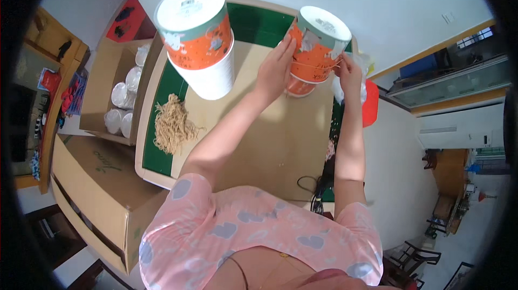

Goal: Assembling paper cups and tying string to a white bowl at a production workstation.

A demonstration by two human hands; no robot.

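Note:
An orange and green printed paper bucket stands upside down at the far right of the table, its white base up, with another orange rim below it. Around its side runs a thin tan band. My left hand lies against the bucket's left side, fingers stretched out. At the right side, my right hand pinches the band near the bucket's wall. A taller stack of paper buckets, orange on top and white below, stands to the left. Nearer me lies a tangled pile of tan bands.
Left of the table, a cardboard box holds several white wrapped rolls or cups. A larger closed carton sits nearer. Black cables lie at the table's right front edge. A red object stands beyond the right edge; a wall rises behind.

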